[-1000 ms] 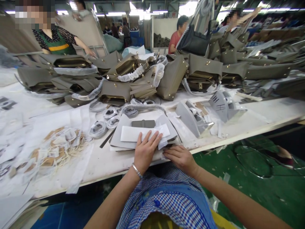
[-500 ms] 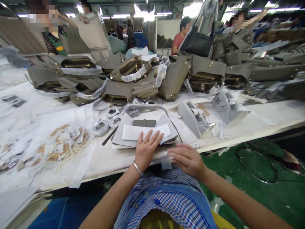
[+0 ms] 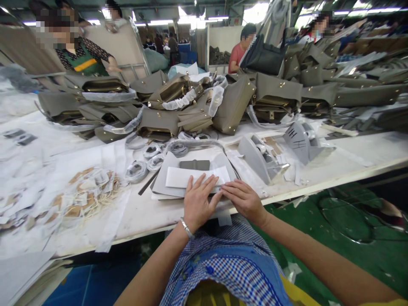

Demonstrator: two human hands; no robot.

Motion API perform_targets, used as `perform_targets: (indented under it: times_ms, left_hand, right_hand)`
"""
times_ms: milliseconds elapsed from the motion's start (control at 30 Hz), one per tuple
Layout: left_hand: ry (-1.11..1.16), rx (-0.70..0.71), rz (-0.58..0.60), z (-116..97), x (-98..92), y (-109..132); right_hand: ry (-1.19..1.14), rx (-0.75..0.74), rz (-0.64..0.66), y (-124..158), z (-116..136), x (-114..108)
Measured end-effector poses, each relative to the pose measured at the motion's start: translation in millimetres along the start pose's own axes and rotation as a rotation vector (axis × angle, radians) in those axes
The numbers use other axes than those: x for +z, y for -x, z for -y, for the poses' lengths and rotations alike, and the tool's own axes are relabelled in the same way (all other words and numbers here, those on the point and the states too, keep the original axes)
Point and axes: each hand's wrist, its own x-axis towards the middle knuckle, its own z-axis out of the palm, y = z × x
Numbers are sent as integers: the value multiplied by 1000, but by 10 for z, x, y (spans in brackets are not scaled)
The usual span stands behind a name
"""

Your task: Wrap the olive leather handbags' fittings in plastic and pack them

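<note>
My left hand lies with its fingers stretched out on the lower edge of a white padding strip. Beside it, close to the left thumb, my right hand has its fingers extended over the strip's right end and the near right corner of the stack beneath. Under the strip is a flat bag wrapped in pale grey sheet, lying on the table with its strap curving behind it. A grey-green tab shows just beyond the strip. Whatever lies under my fingertips is hidden.
Several grey-green handbags are heaped across the back. Wrapped strap coils and a pile of strung tags lie left. Two grey stands stand right. The table's front edge runs close to me. Co-workers are beyond the bags.
My right hand has moved up and left from the table's front edge onto the wrapped bag's corner, beside my left hand. A co-worker at the back left has lowered an arm.
</note>
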Motion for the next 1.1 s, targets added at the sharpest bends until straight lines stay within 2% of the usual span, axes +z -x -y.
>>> perform_targets:
  times_ms: [133,233,333,400,533,667,867,1100]
  left_hand:
    - [-50,-10,-41,7,115,-1]
    - [-83,21,-40,39,172,10]
    - [-104,49,-47,63,197,16]
    - [-117,58,-52,71,205,19]
    - [-143,78,-42,79,204,30]
    - [-175,90,-43,69,195,38]
    - [-197,85,-60,52,223,30]
    - [-171,76,-43,59,266,20]
  right_hand:
    - [58,-27,52,84,62,-85]
    - [95,-53,120,320,138,-139]
    - [108,-84,214,578,199,-74]
    - [126,-83,221,663,211,43]
    - [112,-120,72,578,183,266]
    - [-24,-125,-52,384,213,238]
    - [-143,-60,-37,312,395,26]
    - [-192,-32,-28,370,534,-56]
